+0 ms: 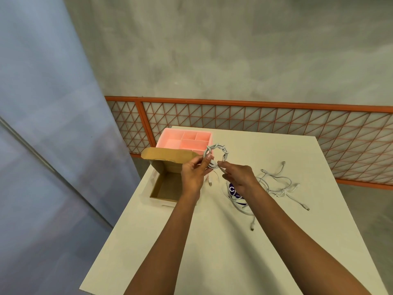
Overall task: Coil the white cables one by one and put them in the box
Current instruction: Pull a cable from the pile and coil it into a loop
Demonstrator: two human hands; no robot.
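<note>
A white cable wound into a small ring, the coiled cable (221,150), is held up above the table. My left hand (194,174) pinches the ring's lower left side. My right hand (239,176) grips its loose end at the lower right, just beside the ring. Another short end with a plug hangs down between my hands. An open cardboard box (164,189), lid flap up, stands at the table's left edge, directly below my left hand. A loose tangle of white cables (276,186) lies on the table to the right of my right hand.
A pink divided organiser tray (185,139) stands behind the box at the far left corner. A round dark blue and white object (231,191) lies under the cable tangle, partly hidden by my right wrist. The white table (212,241) ends close to the left of the box.
</note>
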